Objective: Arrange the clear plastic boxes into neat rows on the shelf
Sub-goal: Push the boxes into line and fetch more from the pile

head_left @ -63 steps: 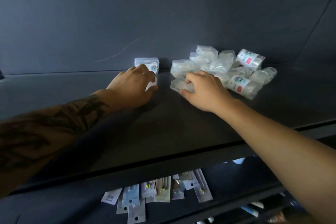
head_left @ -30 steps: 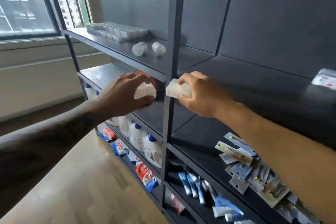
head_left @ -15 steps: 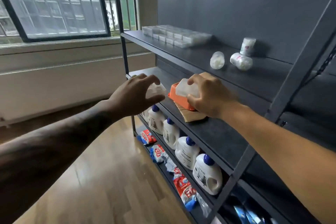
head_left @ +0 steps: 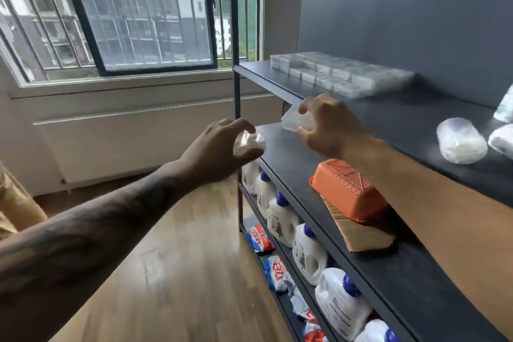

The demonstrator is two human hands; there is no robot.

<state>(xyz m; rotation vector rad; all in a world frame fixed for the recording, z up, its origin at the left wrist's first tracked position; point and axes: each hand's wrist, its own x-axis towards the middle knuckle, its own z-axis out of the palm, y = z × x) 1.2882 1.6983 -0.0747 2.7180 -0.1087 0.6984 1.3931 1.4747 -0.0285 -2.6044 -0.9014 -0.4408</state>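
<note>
My left hand (head_left: 219, 153) grips a small clear plastic box (head_left: 248, 143) in mid-air, just left of the shelf's upright post. My right hand (head_left: 326, 126) pinches a second clear plastic box (head_left: 291, 121) at the front edge of the upper dark shelf (head_left: 402, 119). Further back on that shelf, several clear boxes (head_left: 338, 72) stand in tidy rows against the back panel.
Round clear containers (head_left: 462, 144) lie on the upper shelf to the right. One shelf down sit an orange basket (head_left: 347, 189) and cardboard (head_left: 358, 233). White detergent bottles (head_left: 308, 253) and packets (head_left: 261, 239) fill the lower shelves. A window and wooden floor are to the left.
I turned left from the loose pile of boxes, carrying one box in each hand. Both hands have risen toward the upper shelf where the arranged rows stand.
</note>
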